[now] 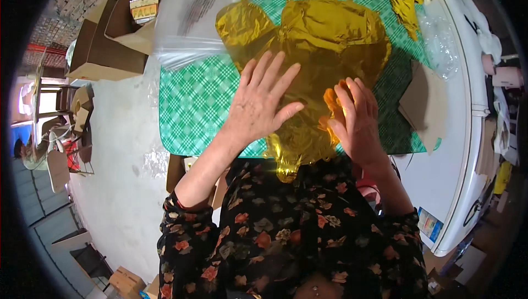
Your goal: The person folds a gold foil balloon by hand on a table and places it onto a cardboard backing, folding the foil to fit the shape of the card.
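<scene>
A flat, uninflated gold foil balloon lies on the table, its lower end crumpled and hanging over the near edge. My left hand rests on its left part, fingers spread and palm down. At its right side, my right hand has its fingers bent and drawn together around a crumpled, orange-gleaming fold of foil. Part of that fold is hidden behind the fingers.
A green checked cloth covers the table. Clear plastic bags lie at the far left, more gold foil at the far right. Cardboard sits near the right edge, beside a white appliance. Open boxes stand left.
</scene>
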Demonstrator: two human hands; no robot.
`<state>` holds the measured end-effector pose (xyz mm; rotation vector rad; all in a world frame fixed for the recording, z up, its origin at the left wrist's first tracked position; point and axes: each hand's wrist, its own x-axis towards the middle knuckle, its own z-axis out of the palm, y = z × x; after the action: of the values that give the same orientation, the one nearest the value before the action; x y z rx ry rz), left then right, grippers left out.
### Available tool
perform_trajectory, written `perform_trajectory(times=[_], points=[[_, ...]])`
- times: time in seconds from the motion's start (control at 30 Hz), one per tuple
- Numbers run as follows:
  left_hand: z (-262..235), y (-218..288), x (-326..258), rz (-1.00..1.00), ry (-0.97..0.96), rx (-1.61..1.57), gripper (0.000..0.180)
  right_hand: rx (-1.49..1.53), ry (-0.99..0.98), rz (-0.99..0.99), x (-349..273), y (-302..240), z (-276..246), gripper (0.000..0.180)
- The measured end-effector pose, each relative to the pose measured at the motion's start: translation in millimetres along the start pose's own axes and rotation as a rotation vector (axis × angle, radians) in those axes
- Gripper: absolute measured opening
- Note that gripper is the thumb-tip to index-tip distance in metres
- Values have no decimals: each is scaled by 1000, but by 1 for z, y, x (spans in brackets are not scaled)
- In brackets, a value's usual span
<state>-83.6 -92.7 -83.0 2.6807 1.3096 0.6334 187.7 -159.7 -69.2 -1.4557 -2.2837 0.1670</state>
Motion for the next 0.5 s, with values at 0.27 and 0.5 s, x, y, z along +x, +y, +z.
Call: perform_trajectory(times=[0.27,0.5], points=[[1,-7,5,-6,103,-69,62,-124,-75,23,-10,5,4,77],[14,-15,0,15,148,-90,58,-195,-84,19,-13,9,11,65]])
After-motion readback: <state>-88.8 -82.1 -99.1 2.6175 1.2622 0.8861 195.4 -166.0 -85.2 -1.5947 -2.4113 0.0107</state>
